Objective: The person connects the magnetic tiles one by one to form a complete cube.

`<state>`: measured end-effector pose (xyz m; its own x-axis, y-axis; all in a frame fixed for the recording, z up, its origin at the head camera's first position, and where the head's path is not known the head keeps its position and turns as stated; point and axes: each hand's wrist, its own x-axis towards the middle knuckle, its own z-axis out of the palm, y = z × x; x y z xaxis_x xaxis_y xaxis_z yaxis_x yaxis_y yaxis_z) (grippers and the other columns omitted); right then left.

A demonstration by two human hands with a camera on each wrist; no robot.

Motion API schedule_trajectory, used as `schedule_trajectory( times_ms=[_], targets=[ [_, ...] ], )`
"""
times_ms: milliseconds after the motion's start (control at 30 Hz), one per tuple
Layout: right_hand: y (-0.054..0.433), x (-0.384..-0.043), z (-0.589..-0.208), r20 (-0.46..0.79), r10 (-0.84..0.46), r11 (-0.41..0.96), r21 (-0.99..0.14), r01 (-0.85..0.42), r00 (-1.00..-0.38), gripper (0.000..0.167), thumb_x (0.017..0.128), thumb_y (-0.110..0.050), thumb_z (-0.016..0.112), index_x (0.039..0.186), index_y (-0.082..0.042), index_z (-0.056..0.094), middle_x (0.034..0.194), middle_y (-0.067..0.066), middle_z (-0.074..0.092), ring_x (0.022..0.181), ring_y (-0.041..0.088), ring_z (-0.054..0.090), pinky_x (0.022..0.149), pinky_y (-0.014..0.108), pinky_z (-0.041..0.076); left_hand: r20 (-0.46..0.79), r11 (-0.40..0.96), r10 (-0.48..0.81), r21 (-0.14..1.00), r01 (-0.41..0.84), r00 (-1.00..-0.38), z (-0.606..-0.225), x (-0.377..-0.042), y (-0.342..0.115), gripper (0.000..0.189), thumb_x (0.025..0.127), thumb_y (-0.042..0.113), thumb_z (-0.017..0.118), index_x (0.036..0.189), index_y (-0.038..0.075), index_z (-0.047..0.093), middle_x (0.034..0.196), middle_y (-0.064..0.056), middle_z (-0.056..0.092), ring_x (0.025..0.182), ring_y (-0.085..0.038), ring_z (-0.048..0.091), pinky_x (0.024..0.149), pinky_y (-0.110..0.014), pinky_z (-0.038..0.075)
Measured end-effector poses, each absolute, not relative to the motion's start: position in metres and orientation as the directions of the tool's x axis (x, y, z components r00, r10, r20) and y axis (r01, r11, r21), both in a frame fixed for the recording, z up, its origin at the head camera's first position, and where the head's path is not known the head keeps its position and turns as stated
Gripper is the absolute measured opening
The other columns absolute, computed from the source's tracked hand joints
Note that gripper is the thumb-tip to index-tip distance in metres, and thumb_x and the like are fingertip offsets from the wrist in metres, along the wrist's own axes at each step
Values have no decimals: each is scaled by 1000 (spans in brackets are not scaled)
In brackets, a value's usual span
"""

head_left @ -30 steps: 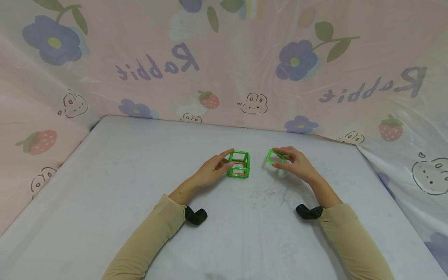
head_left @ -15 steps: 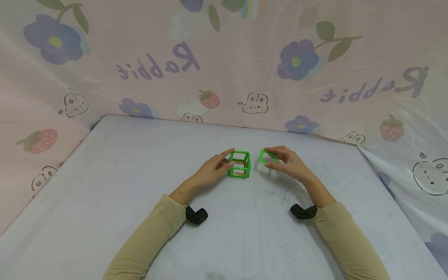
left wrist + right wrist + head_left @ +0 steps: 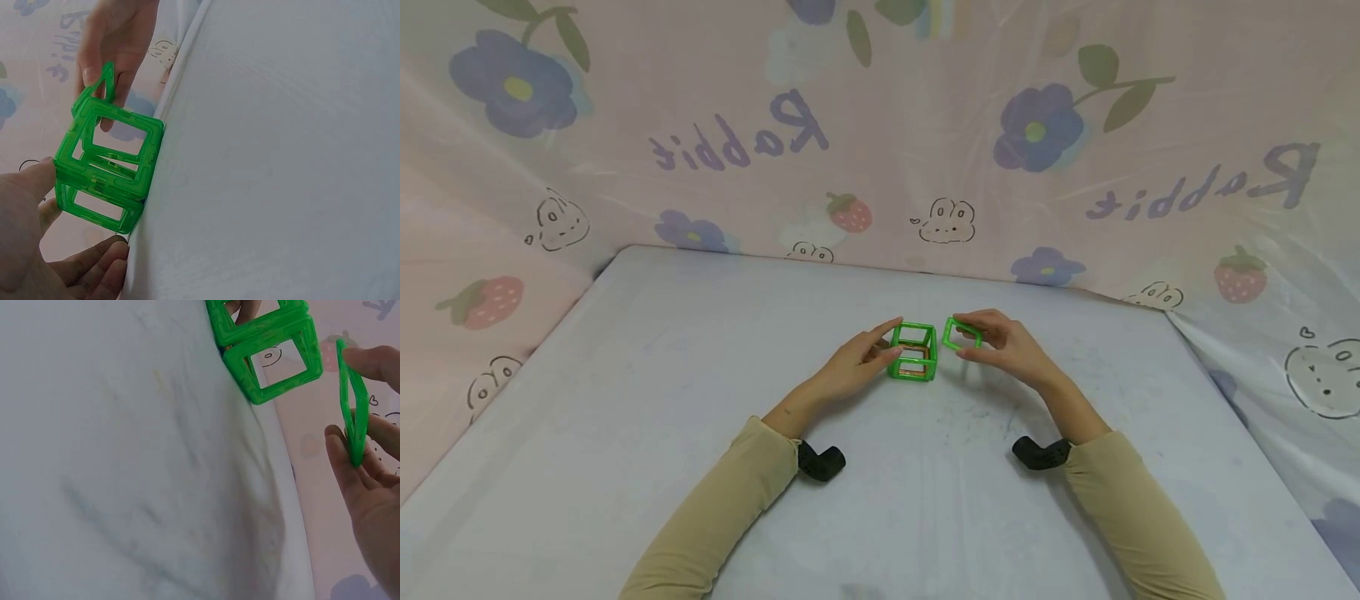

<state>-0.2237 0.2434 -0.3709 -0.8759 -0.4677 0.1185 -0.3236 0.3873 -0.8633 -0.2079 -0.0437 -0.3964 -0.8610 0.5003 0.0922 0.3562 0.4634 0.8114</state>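
Observation:
A cube of green magnetic tiles point(image 3: 913, 362) stands on the table, with an orange frame visible low inside it. The left hand point(image 3: 848, 364) holds the cube by its left side, thumb at the near edge and a finger at the far corner. In the left wrist view, the thumb touches the green cube point(image 3: 152, 153). Just right of the cube, the right hand point(image 3: 1011, 346) pinches a square green magnetic tile point(image 3: 948, 331), tilted and raised off the table. A small gap separates this tile point(image 3: 358, 444) from the cube point(image 3: 284, 385) in the right wrist view.
The white-covered table point(image 3: 700, 333) spreads around both hands, with faint smudges near the cube. A printed curtain point(image 3: 895, 142) with flowers and rabbits rises behind it. Black wrist devices point(image 3: 822, 462) sit at both sleeve cuffs.
The right hand has moved left with the green tile, narrowing the distance to the cube. The left hand and the cube have stayed in place.

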Motion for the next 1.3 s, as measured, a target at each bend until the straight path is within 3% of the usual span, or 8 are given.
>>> schedule_trajectory(
  times_ms=[200,567,833,1133,1300],
  targets=[
    [237,-224,-369,131,-484,338,-884,-323,-865,55,85,-7,73,135,-1,52,128,17,47,123,41,50,104,21,38,95,461,502,812,358,-860,-395,-208,-43,55,102,33,47,152,19,30,130,-17,54,109,-26,56,95,-45,44],
    [226,-223,-364,155,-508,277,-902,-331,-848,55,83,-3,73,134,2,52,128,19,47,118,26,58,103,23,41,87,460,495,818,346,-864,-396,-208,-43,54,102,33,47,152,20,30,129,-16,54,108,-26,56,95,-44,44],
    [221,-226,-364,170,-537,264,-896,-356,-826,55,84,-4,72,135,1,51,129,17,46,119,21,56,106,33,39,85,465,497,814,347,-864,-395,-207,-43,55,102,34,47,152,19,30,130,-17,54,107,-26,56,94,-44,44],
    [210,-228,-359,176,-564,258,-890,-375,-806,55,84,-5,73,134,0,52,128,16,47,123,30,52,108,35,37,83,472,492,811,345,-867,-396,-208,-43,54,102,35,46,152,20,30,130,-16,54,107,-25,56,94,-44,44],
    [203,-230,-359,164,-575,244,-901,-359,-802,55,84,-4,73,134,1,52,127,16,46,124,27,52,109,37,36,76,470,491,816,338,-868,-395,-207,-43,54,102,35,46,152,21,30,130,-16,54,109,-26,56,94,-45,44]
  ],
)
